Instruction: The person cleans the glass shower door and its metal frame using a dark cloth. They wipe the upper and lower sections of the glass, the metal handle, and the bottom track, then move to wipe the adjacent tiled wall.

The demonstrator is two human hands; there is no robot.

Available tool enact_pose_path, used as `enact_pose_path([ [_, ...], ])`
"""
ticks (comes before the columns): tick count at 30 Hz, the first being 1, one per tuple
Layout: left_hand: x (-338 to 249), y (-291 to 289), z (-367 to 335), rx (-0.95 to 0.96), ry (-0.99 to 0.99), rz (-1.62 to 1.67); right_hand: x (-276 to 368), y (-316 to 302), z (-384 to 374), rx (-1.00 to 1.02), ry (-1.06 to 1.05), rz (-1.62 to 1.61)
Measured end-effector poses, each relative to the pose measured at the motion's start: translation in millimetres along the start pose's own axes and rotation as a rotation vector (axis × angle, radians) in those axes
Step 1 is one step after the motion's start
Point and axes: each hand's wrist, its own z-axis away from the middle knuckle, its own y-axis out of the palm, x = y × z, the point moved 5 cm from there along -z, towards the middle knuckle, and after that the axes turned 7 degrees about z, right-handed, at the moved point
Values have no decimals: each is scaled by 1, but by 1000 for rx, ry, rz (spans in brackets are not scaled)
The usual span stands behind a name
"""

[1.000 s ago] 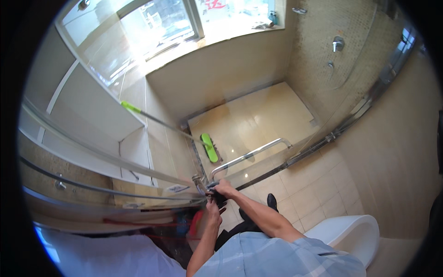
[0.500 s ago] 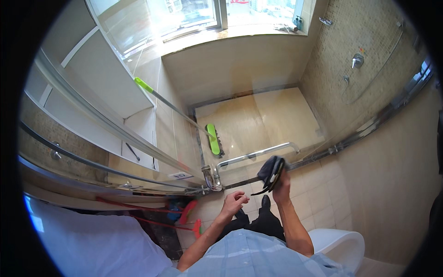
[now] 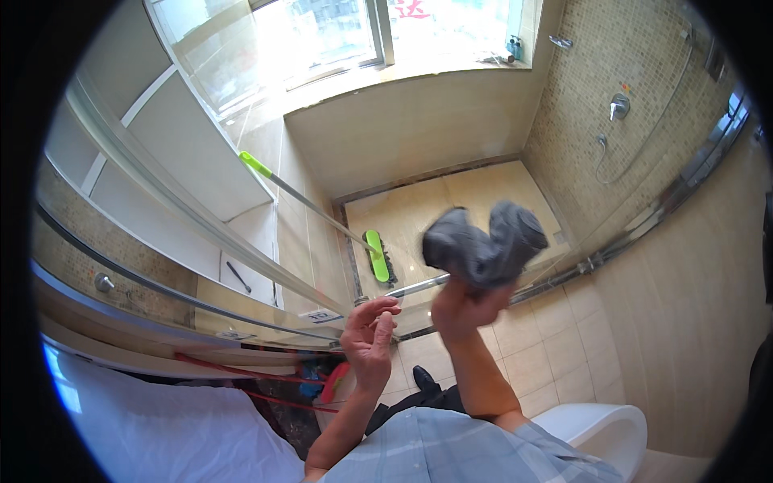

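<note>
In my right hand [image 3: 473,310] is a bunched dark grey cloth [image 3: 491,245], raised in front of the shower area and slightly smeared by motion. Its two folded lobes stand up above my fingers. Whether anything else is under the cloth is hidden. My left hand [image 3: 370,338] is held up close to the glass door's lower corner, fingers loosely curled and thumb apart, with nothing visible in it. Partly behind the hands runs a chrome bar handle [image 3: 415,285]. A scrub brush with a green head [image 3: 376,256] and long grey pole leans on the left wall.
The glass shower door [image 3: 201,217] stands to my left. A white toilet [image 3: 620,427] is at my lower right. Red-handled cleaning tools [image 3: 241,370] lie by a white sheet [image 3: 153,427] at lower left. Bottles [image 3: 514,47] stand on the window sill.
My right hand has lifted and come forward, and the cloth now shows its broad grey side rather than a dark edge. My left hand has moved up and left.
</note>
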Motion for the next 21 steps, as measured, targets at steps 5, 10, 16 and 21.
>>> enact_pose_path([
  [5,13,-16,5,-270,90,105,5,64,50,236,-484,402],
  [10,66,-34,3,-241,-105,-140,-60,43,119,376,-646,478],
  [16,99,-7,11,43,-433,-89,-92,-1,95,320,-265,545],
  [21,92,-10,21,-95,-338,133,-32,26,44,254,-356,477],
])
